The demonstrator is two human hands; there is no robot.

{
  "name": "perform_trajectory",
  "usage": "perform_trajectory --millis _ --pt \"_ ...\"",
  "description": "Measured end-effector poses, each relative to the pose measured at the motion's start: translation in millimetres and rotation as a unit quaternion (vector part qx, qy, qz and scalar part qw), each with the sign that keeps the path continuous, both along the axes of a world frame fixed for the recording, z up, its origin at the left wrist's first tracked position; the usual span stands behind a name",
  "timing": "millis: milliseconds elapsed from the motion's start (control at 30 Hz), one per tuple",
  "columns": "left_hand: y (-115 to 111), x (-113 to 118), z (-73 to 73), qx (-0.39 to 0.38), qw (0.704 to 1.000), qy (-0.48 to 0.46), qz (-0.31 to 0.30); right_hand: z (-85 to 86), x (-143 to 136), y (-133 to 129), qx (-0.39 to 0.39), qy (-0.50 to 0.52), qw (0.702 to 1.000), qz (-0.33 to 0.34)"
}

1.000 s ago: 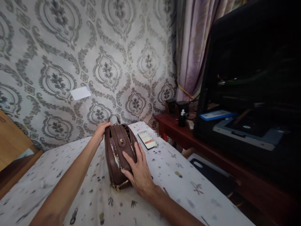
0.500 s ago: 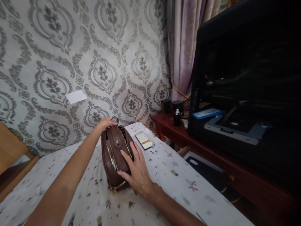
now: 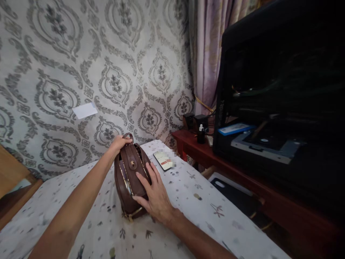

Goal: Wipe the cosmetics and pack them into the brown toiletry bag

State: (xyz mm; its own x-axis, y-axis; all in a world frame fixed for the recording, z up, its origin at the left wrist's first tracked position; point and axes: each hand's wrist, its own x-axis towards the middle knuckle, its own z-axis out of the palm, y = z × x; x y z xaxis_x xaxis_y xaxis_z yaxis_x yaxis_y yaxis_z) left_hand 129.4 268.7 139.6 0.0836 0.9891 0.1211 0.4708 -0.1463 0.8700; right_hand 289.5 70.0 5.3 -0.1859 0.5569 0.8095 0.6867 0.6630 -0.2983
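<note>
A brown leather handbag (image 3: 136, 158) stands on the patterned bed sheet, with gold zips along its top and a gold clasp on its middle flap. Both top zips are partly undone and their compartments gape, but I cannot make out what is inside. My left hand (image 3: 120, 143) is closed on the far end of the bag, beside its small strap loop (image 3: 128, 136); some fingers are hidden. Spread over the near right side of the bag is my right hand (image 3: 156, 194), fingers apart and touching the leather, its thumb by the near end of the left zip.
A lit phone (image 3: 162, 161) lies on the sheet (image 3: 199, 216) just right of the bag. Along the right runs a red wooden desk (image 3: 194, 144) with a small dark bottle (image 3: 201, 135) and a large black case (image 3: 269, 82). A wallpapered wall (image 3: 115, 82) closes off the back.
The view has shifted slightly, so everything sits a little further left. Both hands keep the same places on the handbag.
</note>
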Motion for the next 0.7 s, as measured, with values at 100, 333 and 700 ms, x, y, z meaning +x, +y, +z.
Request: perform_trajectory --millis 100,333,700 --pt "-7.8 2.4 0.7 0.032 0.999 -0.004 -0.01 -1.0 0.1 1.0 -0.002 0.002 1.0 0.006" --pt "-19.3 4.5 -3.1 0.051 0.998 -0.01 -0.039 -0.2 1.0 1.2 -0.013 0.025 0.999 0.028" --pt "-19.1 -30.6 -0.5 0.079 0.996 0.012 -0.047 1.0 -0.9 -2.3 -0.059 0.026 0.998 -0.005"
